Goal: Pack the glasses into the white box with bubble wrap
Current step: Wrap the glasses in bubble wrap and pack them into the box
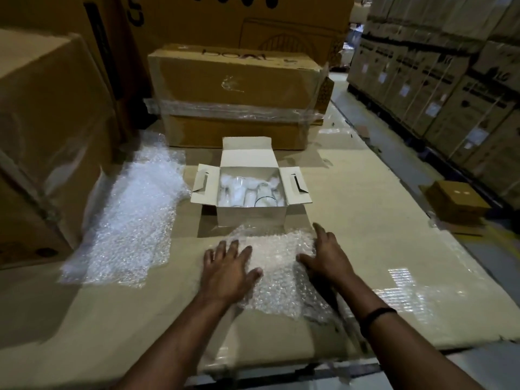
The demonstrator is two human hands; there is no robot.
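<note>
Bubble wrap sheet [278, 266] lies flat under both hands near the front edge of the tabletop [380, 249], which is covered in brown cardboard. The left hand [228, 271] rests palm down on the sheet's left part, its fingers [225, 249] straight and spread, gripping nothing. The right hand [326, 260] lies on the sheet's right edge, also flat with its fingers extended and its thumb pointing inward over the wrap; a dark band [377, 315] circles that wrist.

Just beyond the sheet, about mid-tabletop, stands the white box [251, 216], its near wall touching or almost touching the wrap's far edge. Its side flaps are folded outward and its back flap stands up. Inside it are clear glasses [264, 195] lying among white wrap; how many there are cannot be told.

Toward the left edge spreads a second, larger pile of bubble wrap [135, 215]. Behind the white box, toward the back edge, sits a long brown carton [233, 88] banded with clear tape. A big carton [42, 136] stands at the left. On the floor to the right is a small brown box [455, 201], with stacked cartons [450, 80] beyond it.
</note>
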